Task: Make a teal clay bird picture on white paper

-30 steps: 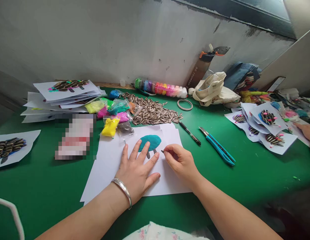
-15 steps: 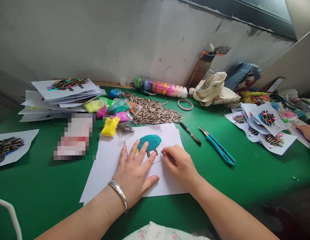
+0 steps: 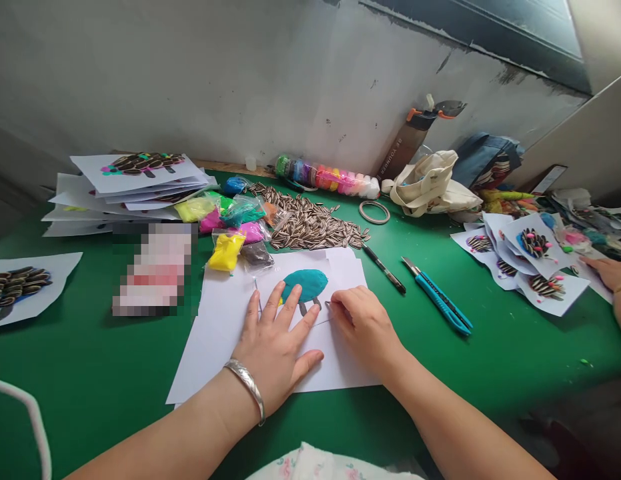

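Observation:
My left hand point(image 3: 273, 347) lies flat with fingers spread on white paper point(image 3: 205, 360), its fingertips over the lower edge of a teal clay oval point(image 3: 306, 285). Two dark legs show below the oval, and a bit of yellow at its left is partly covered by my fingers. Thin dark lines run on the paper left of and below the figure. Just right of the legs, my right hand point(image 3: 365, 327) is closed in a pinch on the sheet. A small dark tip pokes out from its fingers; the rest of what it holds is hidden.
Behind the paper lie bagged clay point(image 3: 227, 252) and a heap of sunflower seeds point(image 3: 310, 217). A pen point(image 3: 383, 269) and a blue utility knife point(image 3: 437, 297) lie to the right. Stacked pictures point(image 3: 135, 183) stand back left. Another person's hand point(image 3: 607, 273) rests far right near more pictures.
The view has shifted slightly, moving the scene a little. Both hands keep nearly the same pose and place on the paper.

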A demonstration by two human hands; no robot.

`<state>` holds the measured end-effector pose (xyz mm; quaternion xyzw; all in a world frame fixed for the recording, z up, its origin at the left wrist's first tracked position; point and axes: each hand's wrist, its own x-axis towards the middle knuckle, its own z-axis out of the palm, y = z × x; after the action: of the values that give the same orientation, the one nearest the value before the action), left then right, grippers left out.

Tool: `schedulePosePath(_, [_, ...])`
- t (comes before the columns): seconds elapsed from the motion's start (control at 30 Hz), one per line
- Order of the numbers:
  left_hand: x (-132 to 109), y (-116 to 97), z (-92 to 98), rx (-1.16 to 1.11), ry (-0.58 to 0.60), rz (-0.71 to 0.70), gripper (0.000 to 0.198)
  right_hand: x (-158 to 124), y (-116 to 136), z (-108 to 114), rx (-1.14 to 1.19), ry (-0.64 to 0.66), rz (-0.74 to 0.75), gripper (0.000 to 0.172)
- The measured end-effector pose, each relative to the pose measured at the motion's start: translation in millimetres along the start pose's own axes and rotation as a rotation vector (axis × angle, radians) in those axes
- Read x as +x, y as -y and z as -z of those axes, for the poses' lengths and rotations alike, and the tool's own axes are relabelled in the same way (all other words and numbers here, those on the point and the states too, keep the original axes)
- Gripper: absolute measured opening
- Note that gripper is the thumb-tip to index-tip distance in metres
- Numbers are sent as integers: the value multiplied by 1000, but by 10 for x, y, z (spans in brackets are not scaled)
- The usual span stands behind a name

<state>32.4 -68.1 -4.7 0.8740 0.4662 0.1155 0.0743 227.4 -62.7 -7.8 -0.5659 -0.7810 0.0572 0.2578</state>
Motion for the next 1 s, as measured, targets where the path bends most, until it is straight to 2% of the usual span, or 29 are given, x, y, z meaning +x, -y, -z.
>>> schedulePosePath(0.27, [-8,-4,-23,-18,10,7,57,69,15,-85,-82,2,3,18])
schedulePosePath(0.57, [-12,2,-24,0,19,-1,57,59,77,-82,-52,-48,20,18])
schedulePosePath(1.0, [-16,-7,-14,11,21,-3,55,13,115,-38,17,-19,-4,19])
